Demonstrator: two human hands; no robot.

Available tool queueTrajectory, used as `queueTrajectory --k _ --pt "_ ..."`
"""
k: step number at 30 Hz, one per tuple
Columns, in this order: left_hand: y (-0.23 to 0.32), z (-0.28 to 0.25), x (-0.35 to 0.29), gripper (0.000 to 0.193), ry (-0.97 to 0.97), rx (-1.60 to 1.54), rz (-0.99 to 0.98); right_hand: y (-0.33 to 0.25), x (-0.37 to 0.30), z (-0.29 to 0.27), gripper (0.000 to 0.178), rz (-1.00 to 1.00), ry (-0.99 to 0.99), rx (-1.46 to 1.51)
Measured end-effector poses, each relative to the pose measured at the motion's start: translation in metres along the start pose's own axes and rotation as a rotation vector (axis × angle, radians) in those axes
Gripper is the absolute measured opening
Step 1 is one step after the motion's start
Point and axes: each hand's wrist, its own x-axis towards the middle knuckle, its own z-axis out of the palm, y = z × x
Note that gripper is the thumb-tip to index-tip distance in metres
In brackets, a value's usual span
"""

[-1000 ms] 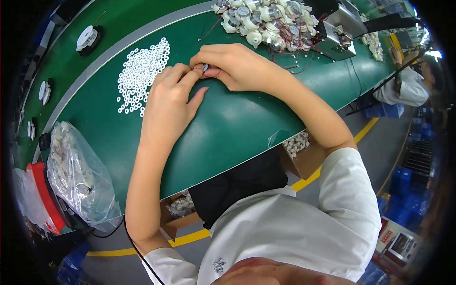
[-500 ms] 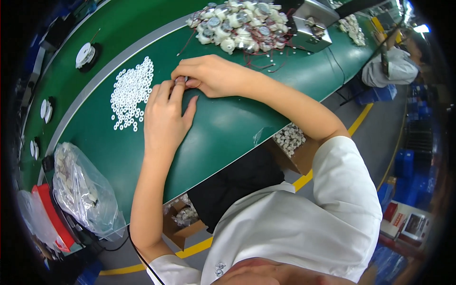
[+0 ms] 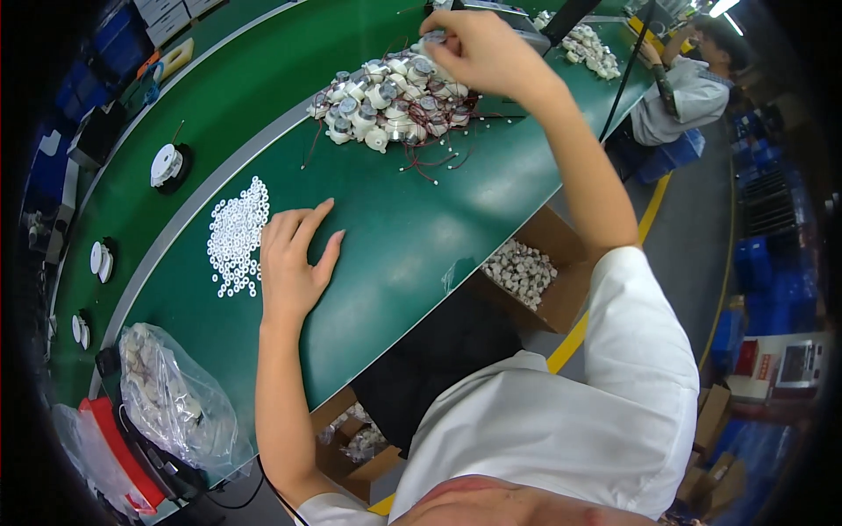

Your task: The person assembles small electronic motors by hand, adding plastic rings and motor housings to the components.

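Observation:
My left hand (image 3: pixel 291 263) lies on the green worktable (image 3: pixel 386 254), fingers spread and thumb apart, holding nothing. Its fingertips are beside a heap of small white rings (image 3: pixel 235 237). My right hand (image 3: pixel 487 54) is raised over the far right part of a big pile of small motors (image 3: pixel 395 101). These have white plastic housings, round grey metal ends and thin dark-red wires. Between the right thumb and fingers a small grey-topped motor (image 3: pixel 434 38) shows, partly covered by the fingers.
A bag of parts (image 3: pixel 171 394) stands near the left table end beside a red-edged bin (image 3: pixel 118 451). Round white fixtures (image 3: pixel 167 167) sit on the green conveyor beyond the table. Below the front edge are cardboard boxes (image 3: pixel 561 263) with parts. Another person (image 3: pixel 680 105) works at far right.
My right hand has left the left hand and moved far and right, over the motor pile. The left hand's fingers have come free and spread on the table. The view has shifted.

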Motion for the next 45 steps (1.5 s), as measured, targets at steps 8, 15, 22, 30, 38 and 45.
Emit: queueTrajectory --k 8,15,22,30,38,45 --pt "-0.004 0.001 0.0 0.036 -0.016 0.037 -0.01 0.089 0.048 0.033 0.021 0.045 -0.459 -0.44" --pt "0.001 0.006 0.003 0.031 -0.021 0.024 -0.021 0.061 0.057 0.033 0.013 0.099 -0.369 -0.674" --pt "-0.004 -0.025 -0.004 0.018 0.17 0.088 0.048 -0.102 0.038 0.011 0.021 -0.137 -0.014 -0.173" --pt "0.018 -0.124 -0.076 0.047 0.631 0.134 -0.643 -0.163 -0.055 0.147 0.018 -0.618 -0.014 0.475" --pt "0.022 -0.208 -0.201 0.036 0.377 -0.588 -0.646 -0.16 -0.057 0.153 0.016 -0.494 -0.154 0.7" --pt "-0.001 -0.181 -0.196 0.058 0.069 0.708 -0.854 -0.158 -0.055 0.154 0.009 -0.517 -0.167 0.712"
